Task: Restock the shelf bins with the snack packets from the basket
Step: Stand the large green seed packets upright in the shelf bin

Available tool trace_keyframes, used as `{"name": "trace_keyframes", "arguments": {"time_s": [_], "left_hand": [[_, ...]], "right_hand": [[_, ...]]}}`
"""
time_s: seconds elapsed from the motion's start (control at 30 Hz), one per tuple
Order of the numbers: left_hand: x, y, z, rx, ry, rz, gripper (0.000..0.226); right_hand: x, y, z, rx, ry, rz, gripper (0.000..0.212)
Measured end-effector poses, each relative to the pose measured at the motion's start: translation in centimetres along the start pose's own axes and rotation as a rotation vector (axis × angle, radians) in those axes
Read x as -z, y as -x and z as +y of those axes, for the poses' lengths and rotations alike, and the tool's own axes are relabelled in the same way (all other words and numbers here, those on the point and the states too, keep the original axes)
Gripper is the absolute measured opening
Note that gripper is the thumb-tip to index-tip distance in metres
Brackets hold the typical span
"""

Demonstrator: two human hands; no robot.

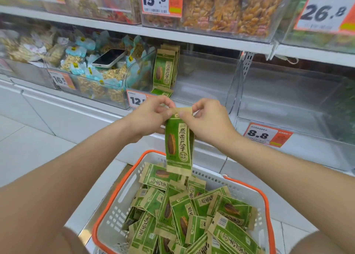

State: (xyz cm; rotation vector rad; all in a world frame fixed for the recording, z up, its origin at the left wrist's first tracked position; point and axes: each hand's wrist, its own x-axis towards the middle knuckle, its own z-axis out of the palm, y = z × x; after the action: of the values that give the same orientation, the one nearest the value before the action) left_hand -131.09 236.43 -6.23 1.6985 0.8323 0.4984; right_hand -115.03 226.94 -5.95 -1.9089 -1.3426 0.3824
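Open room in the clear bin (203, 81) right of the upright packets (165, 67), shelf edge (192, 39) close overhead.

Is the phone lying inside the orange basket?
No, the phone lies on top of the snack bags in a clear shelf bin, while the basket holds only green packets.

Your bare forearms reach forward from the near left and near right and meet in the middle. Your left hand (151, 117) and right hand (208, 125) sit close together, fingers (203, 103) curled, each pinching the top edge of one hanging packet (179, 140).
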Motion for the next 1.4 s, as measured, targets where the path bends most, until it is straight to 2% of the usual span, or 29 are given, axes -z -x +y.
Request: {"name": "trace_keyframes", "arguments": {"time_s": [0.07, 0.13, 0.17, 0.23, 0.3, 0.37, 0.47, 0.53, 0.6, 0.67, 0.7, 0.8, 0.83, 0.9, 0.97, 1.03, 1.13, 1.23, 1.33, 1.4], "left_hand": [[-0.2, 0.0, 0.8, -0.042, 0.117, 0.169, 0.005], [-0.2, 0.2, 1.6, -0.060, 0.231, 0.264, 0.007], [-0.1, 0.3, 1.9, -0.047, 0.281, 0.262, 0.010], [0.3, 0.7, 2.3, 0.013, 0.279, 0.135, 0.023], [0.7, 1.2, 2.6, 0.056, 0.172, -0.057, 0.031], [1.0, 1.5, 2.7, 0.049, 0.141, -0.131, 0.037], [1.8, 1.4, 2.9, 0.022, 0.122, -0.055, 0.034], [2.3, 1.0, 2.9, 0.024, 0.138, 0.000, 0.033], [3.0, 0.4, 2.8, 0.029, 0.149, 0.041, 0.031], [3.8, -0.3, 2.6, 0.013, 0.044, 0.111, 0.020], [4.3, -0.8, 2.3, -0.016, -0.091, 0.187, 0.018], [6.0, -2.1, 1.2, -0.167, -0.771, 0.404, 0.021], [6.3, -2.4, 0.8, -0.182, -0.958, 0.411, 0.027], [6.6, -3.0, 0.4, -0.138, -1.165, 0.359, 0.038], [6.9, -3.5, 0.4, -0.123, -1.218, 0.319, 0.040], [7.6, -4.1, 0.2, -0.143, -1.215, 0.305, 0.037], [8.4, -4.7, 0.0, -0.150, -1.135, 0.316, 0.034], [8.4, -5.3, -0.1, -0.140, -1.078, 0.332, 0.030], [8.3, -5.9, -0.4, -0.117, -1.099, 0.356, 0.022], [8.3, -6.3, -0.5, -0.112, -1.131, 0.360, 0.020]], "right_hand": [[0.2, -0.7, -0.2, -0.092, -0.274, 0.020, 0.039], [0.3, -0.9, -0.3, -0.092, -0.331, 0.037, 0.039], [0.3, -1.1, -0.1, -0.085, -0.339, 0.067, 0.035], [0.6, -1.5, 0.0, -0.060, -0.371, 0.158, 0.028], [0.8, -1.7, 0.0, -0.009, -0.366, 0.234, 0.023], [0.6, -1.9, -0.1, 0.002, -0.359, 0.261, 0.021], [0.1, -2.3, -0.1, -0.061, -0.439, 0.157, 0.029], [0.0, -2.5, -0.3, -0.133, -0.470, 0.004, 0.036], [0.1, -2.5, -0.9, -0.172, -0.457, -0.129, 0.031], [0.1, -2.9, -1.4, -0.194, -0.472, -0.104, 0.030], [0.1, -3.4, -1.5, -0.206, -0.474, -0.046, 0.030], [0.0, -5.4, -1.3, -0.245, -0.487, 0.099, 0.037], [-0.2, -6.1, -1.3, -0.259, -0.538, 0.112, 0.039], [-0.5, -7.4, -1.3, -0.293, -0.677, 0.118, 0.037], [-0.9, -8.9, -1.2, -0.331, -0.804, 0.138, 0.032], [-1.5, -10.6, -1.2, -0.348, -0.827, 0.179, 0.024], [-3.1, -13.2, -0.7, -0.397, -0.611, 0.219, 0.028], [-5.3, -15.0, -1.4, -0.448, -0.515, 0.028, 0.024], [-7.3, -16.5, -2.4, -0.480, -0.474, -0.160, 0.039], [-8.3, -17.1, -3.2, -0.481, -0.396, -0.217, 0.026]]}}
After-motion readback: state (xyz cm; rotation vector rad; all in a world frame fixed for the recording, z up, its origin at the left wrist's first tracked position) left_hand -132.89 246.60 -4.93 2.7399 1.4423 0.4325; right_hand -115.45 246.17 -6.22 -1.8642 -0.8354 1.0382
